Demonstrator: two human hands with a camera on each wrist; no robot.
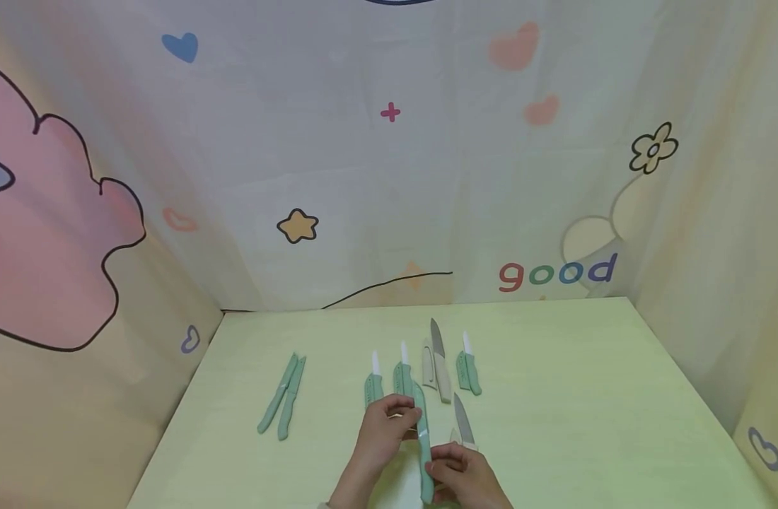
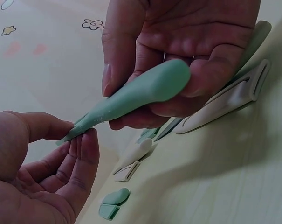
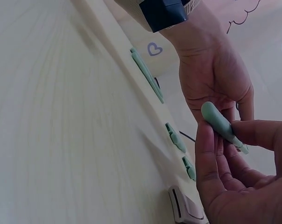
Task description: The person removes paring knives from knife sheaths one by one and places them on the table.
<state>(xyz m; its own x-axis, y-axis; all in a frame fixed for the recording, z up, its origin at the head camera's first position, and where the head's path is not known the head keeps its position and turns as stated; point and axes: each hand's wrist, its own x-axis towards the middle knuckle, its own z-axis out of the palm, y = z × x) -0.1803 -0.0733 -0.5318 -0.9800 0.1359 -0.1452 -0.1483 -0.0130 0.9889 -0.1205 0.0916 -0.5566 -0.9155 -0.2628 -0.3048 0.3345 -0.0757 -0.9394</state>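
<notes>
Both hands hold a green-handled knife [image 1: 425, 463], its blade covered by a green sheath [image 1: 419, 397]. My left hand [image 1: 384, 431] pinches the sheathed end between thumb and fingers. Lower down, my right hand [image 1: 463, 472] grips the handle. In the left wrist view the knife handle [image 2: 154, 86] points toward the camera. Beyond the hands lie green knives [image 1: 376, 364] [image 1: 404, 353] with white blades, each beside a green sheath. Just past my right hand is a knife with a grey blade [image 1: 463, 417], its lower part partly hidden.
Two green knives [image 1: 290, 397] with covered blades lie together at the left. A beige knife [image 1: 443, 367] with a grey blade lies beside its beige sheath [image 1: 428, 364]. Right of it sits another green knife [image 1: 470, 367] with its sheath. A printed curtain [image 1: 389, 177] stands behind the table [image 1: 586, 410].
</notes>
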